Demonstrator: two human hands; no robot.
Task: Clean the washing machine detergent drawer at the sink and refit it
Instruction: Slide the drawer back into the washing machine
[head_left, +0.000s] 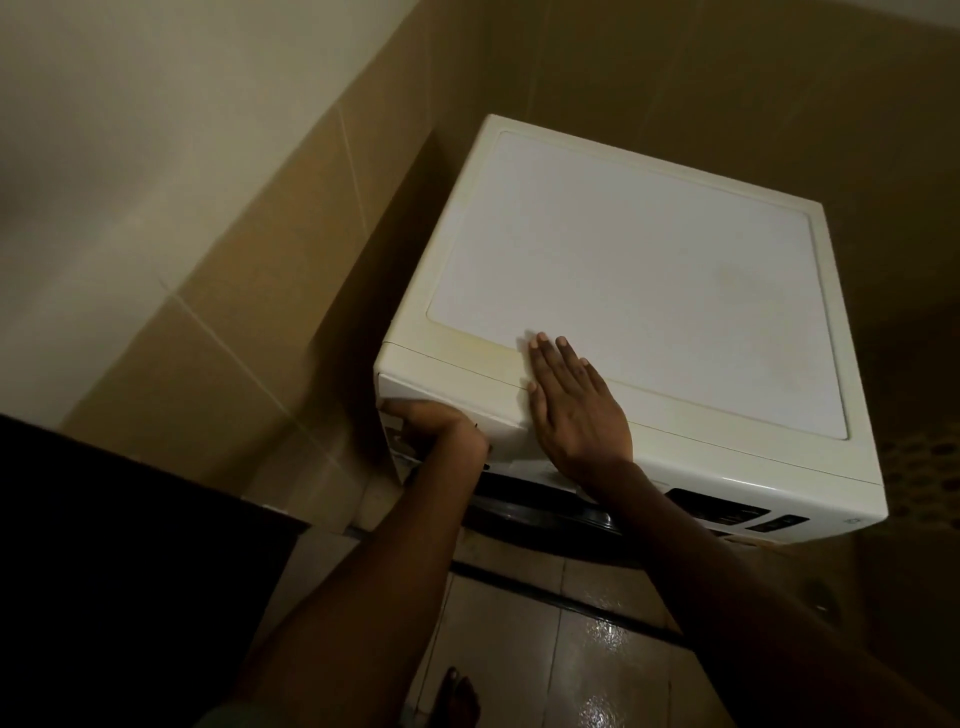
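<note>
Nearest us, above the glossy floor (597, 649), our left hand (441, 431) curls its fingers onto the front of the detergent drawer (393, 436), which seems seated in its slot at the front left corner of the washing machine (649, 270). Our right hand (571, 410) lies flat, fingers straight, on the top's front edge. We judge the drawer light, stiff plastic, probably slick with residue, best pulled by its front recess and supported underneath once free.
</note>
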